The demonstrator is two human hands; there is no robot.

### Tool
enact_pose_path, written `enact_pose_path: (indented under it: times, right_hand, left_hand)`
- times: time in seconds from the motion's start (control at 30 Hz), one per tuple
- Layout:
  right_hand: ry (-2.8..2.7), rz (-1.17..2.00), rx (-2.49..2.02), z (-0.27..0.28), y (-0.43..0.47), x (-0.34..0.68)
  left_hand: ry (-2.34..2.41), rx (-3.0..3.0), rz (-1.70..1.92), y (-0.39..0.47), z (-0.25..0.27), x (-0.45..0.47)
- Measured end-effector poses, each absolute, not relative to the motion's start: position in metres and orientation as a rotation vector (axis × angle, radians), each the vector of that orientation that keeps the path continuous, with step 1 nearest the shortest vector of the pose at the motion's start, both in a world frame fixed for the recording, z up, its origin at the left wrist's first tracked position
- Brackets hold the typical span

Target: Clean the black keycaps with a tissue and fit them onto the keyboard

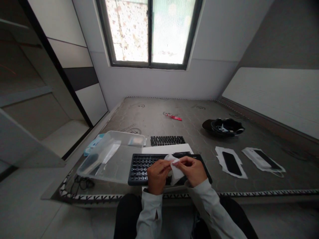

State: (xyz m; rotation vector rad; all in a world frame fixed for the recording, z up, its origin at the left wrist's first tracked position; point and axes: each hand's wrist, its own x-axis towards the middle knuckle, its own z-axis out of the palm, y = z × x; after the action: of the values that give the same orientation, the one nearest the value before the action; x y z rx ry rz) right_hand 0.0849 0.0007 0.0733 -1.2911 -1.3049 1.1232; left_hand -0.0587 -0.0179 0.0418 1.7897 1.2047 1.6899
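A crumpled white wipe or tissue (176,173) is stretched between my two hands. My left hand (157,176) pinches its left side with the fingertips. On the other side, my right hand (194,171) grips it between thumb and fingers. Both hands are over a black keyboard (140,167), which lies at the front edge of the mattress. Its left keys show, while the hands and the wipe cover much of its middle and right. Behind it are a white flat sheet or board (161,149) and a black panel of keys (167,140).
A clear plastic box (109,177) stands left on the mattress (154,108), beside a blue packet (94,143) and a black cable (83,183). To the right are a dark cap (221,127), a phone (231,163) on white cloth and another dark device (267,159). A red packet (175,117) lies farther back.
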Motion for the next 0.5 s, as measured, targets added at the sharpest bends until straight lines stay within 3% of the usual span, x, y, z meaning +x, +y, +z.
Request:
enact_pose_path:
  times: [0.27, 0.5]
  right_hand:
    - [-0.962, 1.58, -0.998, 0.064, 0.002, 0.084]
    - [-0.921, 1.674, -0.905, 0.056, -0.005, 0.081]
  left_hand:
    - [1.322, 1.732, 1.723, -0.02, 0.043, -0.055]
    - [1.326, 1.71, 1.824, -0.022, 0.047, -0.051]
